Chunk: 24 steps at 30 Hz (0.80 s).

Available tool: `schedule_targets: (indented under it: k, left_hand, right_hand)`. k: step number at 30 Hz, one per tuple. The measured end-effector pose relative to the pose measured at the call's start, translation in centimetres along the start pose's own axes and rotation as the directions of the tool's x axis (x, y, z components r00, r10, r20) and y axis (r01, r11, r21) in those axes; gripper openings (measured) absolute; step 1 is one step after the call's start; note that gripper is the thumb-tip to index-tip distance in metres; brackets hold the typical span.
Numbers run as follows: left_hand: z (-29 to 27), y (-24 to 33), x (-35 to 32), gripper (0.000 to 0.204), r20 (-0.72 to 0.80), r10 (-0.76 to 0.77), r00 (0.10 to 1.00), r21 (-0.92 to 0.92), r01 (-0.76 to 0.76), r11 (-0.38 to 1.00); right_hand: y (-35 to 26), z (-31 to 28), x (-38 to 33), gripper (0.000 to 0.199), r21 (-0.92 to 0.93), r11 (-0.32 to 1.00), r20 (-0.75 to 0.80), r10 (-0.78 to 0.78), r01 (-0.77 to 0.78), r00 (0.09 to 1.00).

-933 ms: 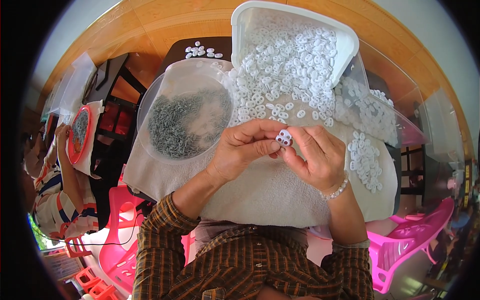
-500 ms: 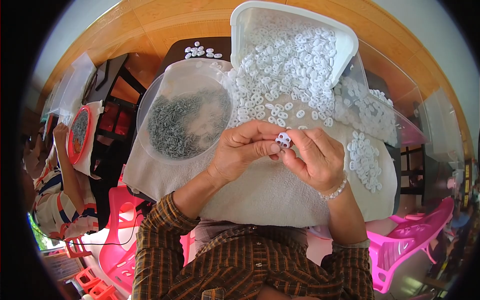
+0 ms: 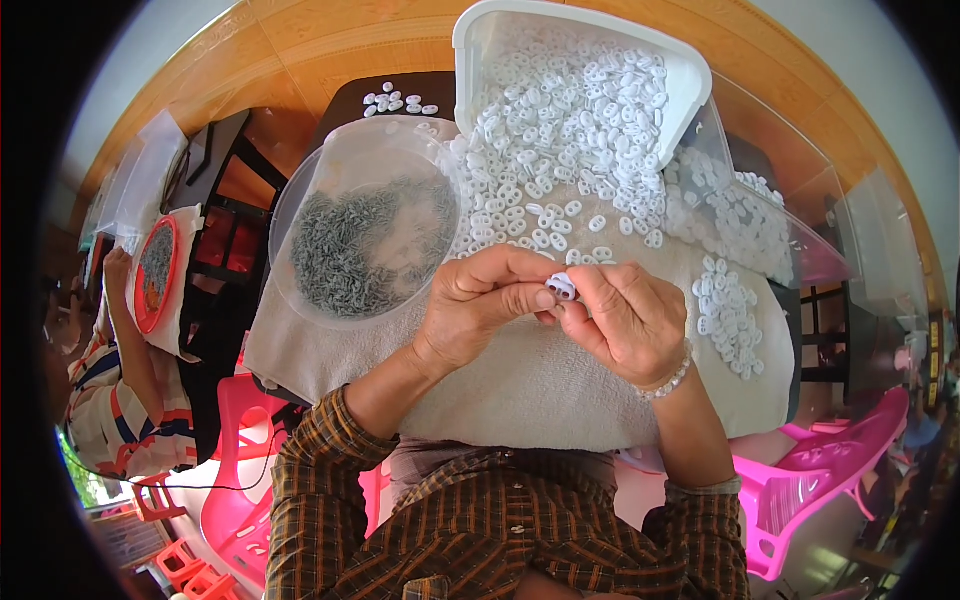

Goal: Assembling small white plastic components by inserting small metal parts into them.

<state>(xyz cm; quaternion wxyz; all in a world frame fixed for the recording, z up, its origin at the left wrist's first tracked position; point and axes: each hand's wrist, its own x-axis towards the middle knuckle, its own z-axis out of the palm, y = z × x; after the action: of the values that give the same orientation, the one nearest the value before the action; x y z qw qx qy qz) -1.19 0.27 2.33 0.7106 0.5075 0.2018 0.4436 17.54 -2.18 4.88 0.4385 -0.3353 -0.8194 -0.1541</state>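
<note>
Over the middle of the towel, my left hand [image 3: 478, 302] and my right hand [image 3: 628, 318] meet fingertip to fingertip. Pinched between them is a small white oval plastic piece [image 3: 562, 288] with two dark holes facing me; fingers hide its edges, and whether it is one piece or two together I cannot tell. Beyond my hands spreads a heap of white two-hole ovals [image 3: 510, 205], spilling from a tipped white bin [image 3: 690, 95]. Left of my left hand, a round clear tray [image 3: 285, 255] holds many small grey screw-like parts [image 3: 345, 255]. A smaller pile of white ovals [image 3: 725, 318] lies right of my right hand.
A beige towel [image 3: 520, 385] covers the dark table. Several white ovals [image 3: 397, 102] lie at its far left corner. A clear plastic bin [image 3: 800, 220] with more ovals stands at right. Pink chairs [image 3: 815, 480] flank me. At far left a person [image 3: 130, 390] works by a red tray [image 3: 172, 270].
The white piece has tilted between my fingertips, and less of its holed face shows. Both hands stay in nearly the same place. The whole view has shifted slightly.
</note>
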Motion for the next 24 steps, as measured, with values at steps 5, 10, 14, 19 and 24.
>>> schedule_targets:
  k: [5,10,14,19,24]
  left_hand:
    - [0.0,0.1,-0.4,0.018,-0.024,0.015,1.000,0.009,-0.015,1.000]
    - [0.3,-0.2,-0.7,0.016,-0.067,0.030,0.997,0.015,-0.029,0.999]
    - [0.6,-0.1,-0.9,0.014,-0.089,0.024,0.996,-0.010,-0.025,1.000]
    - [0.6,-0.4,-0.6,0.011,-0.090,0.040,0.995,0.001,-0.040,0.999]
    - [0.0,-1.0,0.3,0.016,-0.080,0.017,0.997,0.012,-0.016,1.000]
  right_hand:
    - [-0.2,0.5,-0.2,0.025,-0.039,0.999,-0.010,-0.027,0.026,1.000]
    - [-0.6,0.4,-0.3,0.027,-0.033,0.999,-0.004,-0.026,0.026,1.000]
    - [-0.8,0.6,-0.8,0.029,-0.008,1.000,-0.011,-0.027,0.027,1.000]
    - [-0.8,0.9,-0.7,0.021,-0.044,0.999,-0.055,0.005,-0.007,0.998]
    - [-0.5,1.3,-0.6,0.023,-0.077,0.994,-0.053,0.075,-0.078,0.996]
